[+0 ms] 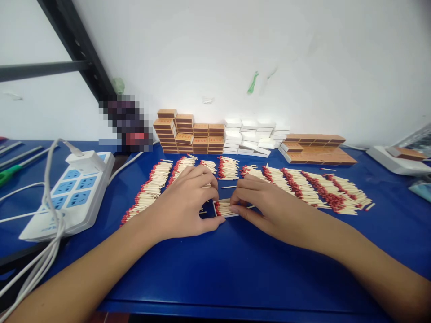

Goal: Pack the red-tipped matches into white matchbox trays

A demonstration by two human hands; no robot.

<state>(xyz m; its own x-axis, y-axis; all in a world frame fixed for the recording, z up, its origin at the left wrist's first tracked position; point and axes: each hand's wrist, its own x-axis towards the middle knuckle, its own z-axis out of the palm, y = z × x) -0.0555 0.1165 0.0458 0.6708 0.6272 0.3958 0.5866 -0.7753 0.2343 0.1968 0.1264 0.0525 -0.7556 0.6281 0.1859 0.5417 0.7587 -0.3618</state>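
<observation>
A small white matchbox tray lies on the blue table in front of me, with red-headed matches inside. My left hand holds the tray's left end between thumb and curled fingers. The fingers of my right hand are pinched together on the matches over the tray's right part, which they partly hide. One loose match lies just behind the tray. Rows of matches spread to both sides, a left row partly behind my left wrist and a right row beyond my right forearm.
Along the wall stand stacked brown matchboxes, white trays and a further brown row. At left, a white power strip carries a plug and cables. A white box sits at far right. The table has a front edge.
</observation>
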